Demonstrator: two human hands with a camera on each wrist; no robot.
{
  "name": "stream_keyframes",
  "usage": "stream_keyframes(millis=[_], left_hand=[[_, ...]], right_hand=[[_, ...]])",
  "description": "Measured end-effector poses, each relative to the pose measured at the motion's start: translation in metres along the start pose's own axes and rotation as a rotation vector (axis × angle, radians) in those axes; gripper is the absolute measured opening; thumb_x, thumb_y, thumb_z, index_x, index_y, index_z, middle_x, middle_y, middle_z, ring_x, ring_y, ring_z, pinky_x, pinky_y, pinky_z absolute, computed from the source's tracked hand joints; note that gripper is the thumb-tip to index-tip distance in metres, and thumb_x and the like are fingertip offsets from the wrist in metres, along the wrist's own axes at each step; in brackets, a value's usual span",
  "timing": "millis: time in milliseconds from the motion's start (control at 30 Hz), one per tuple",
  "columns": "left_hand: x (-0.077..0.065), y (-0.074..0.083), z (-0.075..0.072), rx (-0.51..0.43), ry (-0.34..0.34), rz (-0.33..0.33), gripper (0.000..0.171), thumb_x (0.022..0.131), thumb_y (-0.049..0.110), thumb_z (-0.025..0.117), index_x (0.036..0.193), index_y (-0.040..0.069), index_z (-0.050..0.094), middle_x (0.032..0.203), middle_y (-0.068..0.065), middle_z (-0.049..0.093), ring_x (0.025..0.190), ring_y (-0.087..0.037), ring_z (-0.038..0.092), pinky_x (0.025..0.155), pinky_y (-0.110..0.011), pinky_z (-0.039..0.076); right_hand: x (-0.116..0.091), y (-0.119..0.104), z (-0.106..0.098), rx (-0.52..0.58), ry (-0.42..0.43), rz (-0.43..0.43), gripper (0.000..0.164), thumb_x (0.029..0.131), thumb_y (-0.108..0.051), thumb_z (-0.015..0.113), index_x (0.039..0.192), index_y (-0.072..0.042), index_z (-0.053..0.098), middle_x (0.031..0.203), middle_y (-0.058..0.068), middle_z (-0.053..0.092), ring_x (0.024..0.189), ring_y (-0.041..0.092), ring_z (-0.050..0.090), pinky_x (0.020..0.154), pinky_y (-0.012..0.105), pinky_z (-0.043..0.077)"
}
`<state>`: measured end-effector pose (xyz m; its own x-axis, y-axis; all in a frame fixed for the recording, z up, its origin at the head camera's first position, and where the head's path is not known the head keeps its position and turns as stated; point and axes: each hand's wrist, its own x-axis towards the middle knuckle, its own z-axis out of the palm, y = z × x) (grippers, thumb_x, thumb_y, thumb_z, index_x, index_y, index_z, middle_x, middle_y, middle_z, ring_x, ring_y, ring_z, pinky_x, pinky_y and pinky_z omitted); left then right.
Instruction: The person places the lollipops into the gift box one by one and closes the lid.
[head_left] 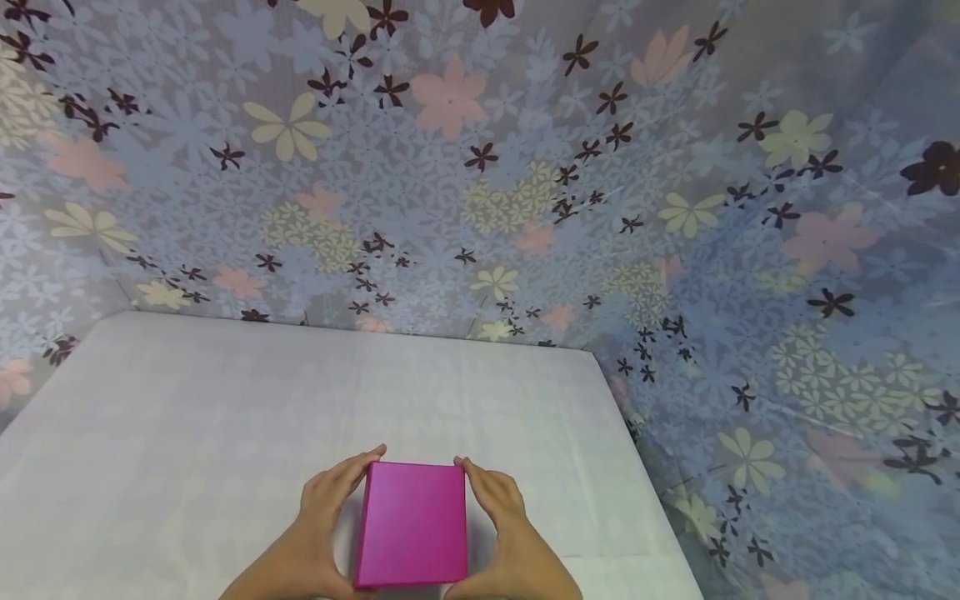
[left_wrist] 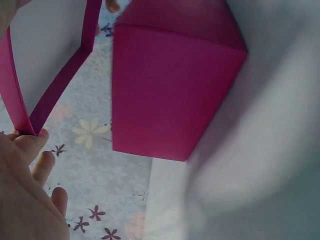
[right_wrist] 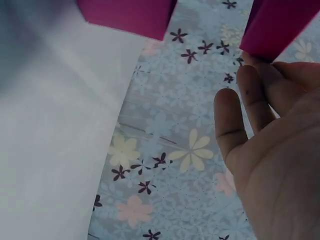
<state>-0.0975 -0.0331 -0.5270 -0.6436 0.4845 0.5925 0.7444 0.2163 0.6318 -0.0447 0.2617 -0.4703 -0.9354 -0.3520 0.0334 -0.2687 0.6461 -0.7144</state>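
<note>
Both hands hold a pink box lid (head_left: 412,525) between them, gripping it at opposite sides. My left hand (head_left: 322,517) has fingers at its far left corner and the thumb at the near left one. On the other side, my right hand (head_left: 506,529) grips the right corners likewise. The left wrist view looks into the lid's white hollow inside, past its pink rim (left_wrist: 62,80). A pink box (left_wrist: 160,95) stands on the white surface, separated from the lid by a gap; its lower part also shows in the right wrist view (right_wrist: 127,17). From the head, the lid hides this box.
A white-covered table (head_left: 262,408) spreads around the hands. Behind it and along its right side hangs a flower-patterned cloth (head_left: 420,192). The table's right edge (head_left: 637,450) runs beyond the right hand.
</note>
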Motion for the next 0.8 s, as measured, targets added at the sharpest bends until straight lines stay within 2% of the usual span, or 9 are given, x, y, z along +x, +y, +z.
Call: stream_keyframes(millis=[200,333,500,600,800], left_hand=[[-0.004,-0.004,0.001,0.196,-0.028,-0.082,0.145,0.044,0.076,0.089,0.157,0.008,0.029,0.157,-0.002,0.039,0.142,-0.024,0.027,0.103,-0.042,0.012],[-0.007,-0.009,0.003,0.291,-0.025,-0.086,0.147,0.041,0.079,0.087,0.156,0.007,0.031,0.152,-0.002,0.041,0.138,-0.026,0.029,0.102,-0.048,0.015],[-0.010,-0.017,0.007,0.351,0.010,-0.072,0.147,0.038,0.081,0.086,0.154,0.006,0.036,0.145,-0.003,0.047,0.133,-0.025,0.033,0.103,-0.047,0.017],[-0.012,-0.020,0.011,0.371,0.021,-0.087,0.145,0.038,0.079,0.087,0.153,0.006,0.038,0.143,-0.003,0.048,0.130,-0.025,0.035,0.103,-0.050,0.020],[-0.013,-0.021,0.015,0.362,0.005,-0.121,0.143,0.039,0.079,0.087,0.153,0.007,0.038,0.142,-0.004,0.047,0.128,-0.025,0.035,0.103,-0.052,0.022]], right_hand=[[0.012,0.010,0.003,-0.047,0.029,-0.025,0.130,0.056,-0.055,0.096,0.160,-0.039,0.020,0.157,-0.018,0.034,0.138,0.014,0.028,0.098,0.056,0.048],[0.017,0.016,0.007,-0.046,0.030,-0.016,0.130,0.055,-0.056,0.096,0.160,-0.039,0.020,0.156,-0.019,0.036,0.136,0.012,0.031,0.099,0.055,0.049],[0.021,0.021,0.012,-0.042,0.025,-0.001,0.131,0.055,-0.054,0.097,0.160,-0.041,0.019,0.157,-0.019,0.035,0.135,0.016,0.031,0.096,0.058,0.048],[0.023,0.022,0.013,-0.044,0.028,-0.002,0.131,0.054,-0.050,0.098,0.160,-0.041,0.020,0.156,-0.018,0.037,0.135,0.019,0.032,0.094,0.059,0.047],[0.024,0.027,0.015,-0.034,0.021,0.002,0.130,0.054,-0.051,0.097,0.159,-0.041,0.021,0.155,-0.018,0.039,0.133,0.018,0.032,0.094,0.059,0.047]])
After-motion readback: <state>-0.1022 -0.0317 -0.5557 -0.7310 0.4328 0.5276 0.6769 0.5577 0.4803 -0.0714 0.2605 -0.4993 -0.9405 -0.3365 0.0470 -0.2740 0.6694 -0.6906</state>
